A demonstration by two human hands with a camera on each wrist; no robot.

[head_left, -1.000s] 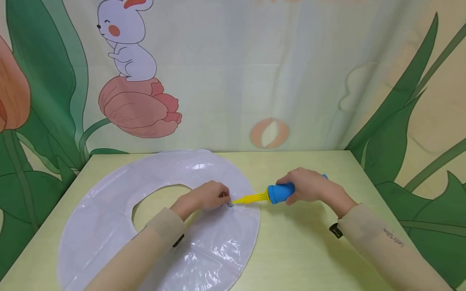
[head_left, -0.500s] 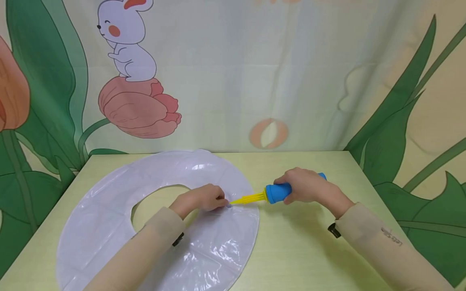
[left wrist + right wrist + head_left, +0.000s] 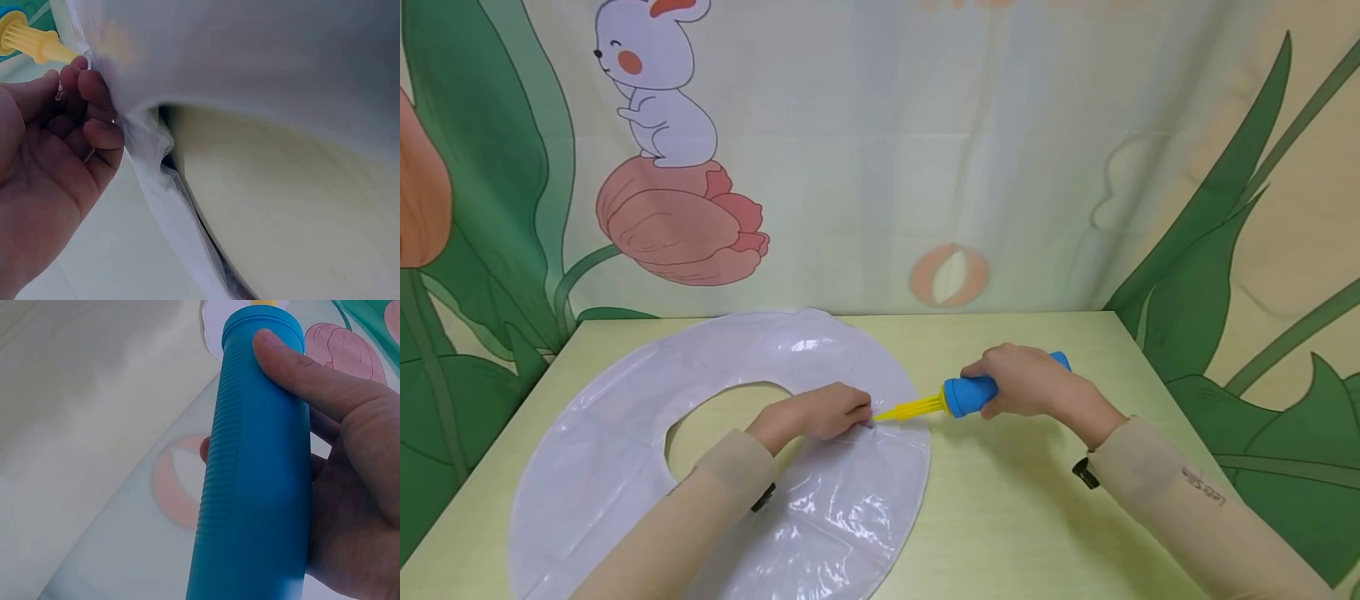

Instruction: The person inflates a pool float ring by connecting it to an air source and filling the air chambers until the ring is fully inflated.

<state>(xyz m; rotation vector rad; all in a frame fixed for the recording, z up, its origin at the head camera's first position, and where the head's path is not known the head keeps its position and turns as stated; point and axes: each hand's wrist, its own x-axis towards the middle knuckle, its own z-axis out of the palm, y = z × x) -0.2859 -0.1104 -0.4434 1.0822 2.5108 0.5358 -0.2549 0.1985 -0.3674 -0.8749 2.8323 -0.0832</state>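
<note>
- Head feed: pale fabric backdrop (image 3: 850,192) behind, printed with a white rabbit (image 3: 673,125) on a pink tulip (image 3: 677,221), big green leaves (image 3: 1195,283) at both sides.
- Pale yellow-green table (image 3: 1015,525) below it, meeting the backdrop at the far edge.
- I've got a large glossy pale-lilac plastic ring (image 3: 602,433) lying on the table's left half, near side cut by the frame. Creases and shine on the skin; table shows through the hole.
- Blue plastic cylindrical hand pump (image 3: 968,396) with a ribbed yellow tapered nozzle (image 3: 913,408), right of the ring, nozzle pointing left over the ring's right side.
- Right hand (image 3: 1030,382) grips the pump barrel. My right wrist feed has the thumb lying along the barrel near the collar, a fingertip showing past the opposite edge. Blue end shows beyond the hand.
- Left hand (image 3: 827,410) is over the ring between hole and outer edge, fingers curled, pinching at the ring right by the nozzle tip.
- Tip is at those fingertips; I can't tell whether it's inserted.
- Beige sleeves (image 3: 1180,487) on both arms, dark lettering on the right one. Left forearm crosses the ring.
</note>
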